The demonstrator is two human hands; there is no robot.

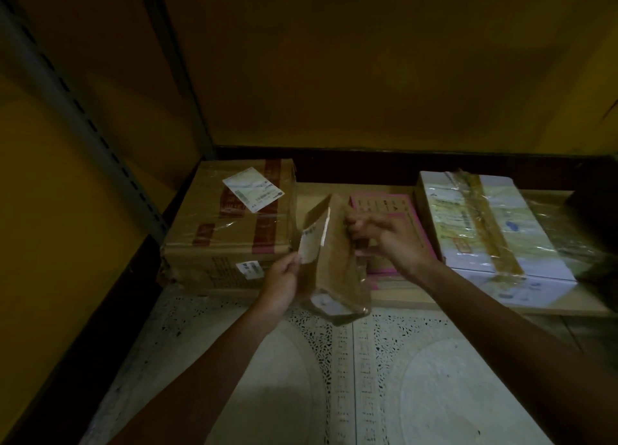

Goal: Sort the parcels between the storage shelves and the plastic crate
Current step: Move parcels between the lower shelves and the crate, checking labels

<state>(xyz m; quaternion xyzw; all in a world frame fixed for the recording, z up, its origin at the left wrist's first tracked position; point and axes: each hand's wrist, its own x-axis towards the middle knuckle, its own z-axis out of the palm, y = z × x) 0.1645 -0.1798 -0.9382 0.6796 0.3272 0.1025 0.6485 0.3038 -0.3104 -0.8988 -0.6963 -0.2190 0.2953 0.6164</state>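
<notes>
A small brown parcel [334, 260] wrapped in clear tape, with a white label on its left face, is held upright and tilted above the floor. My left hand [281, 284] pinches its lower left edge by the label. My right hand [388, 240] grips its upper right edge with curled fingers. Behind it, low against the wall, lie a large brown carton [234, 224] with red tape and a white label, a flat pink-edged parcel [404, 217], and a white taped box [485, 224].
A slotted metal shelf upright [83, 123] runs diagonally at the left beside a yellow wall. A flat cardboard sheet [401, 297] lies under the pink parcel and white box. Patterned floor tiles [334, 377] fill the foreground. No crate is in view.
</notes>
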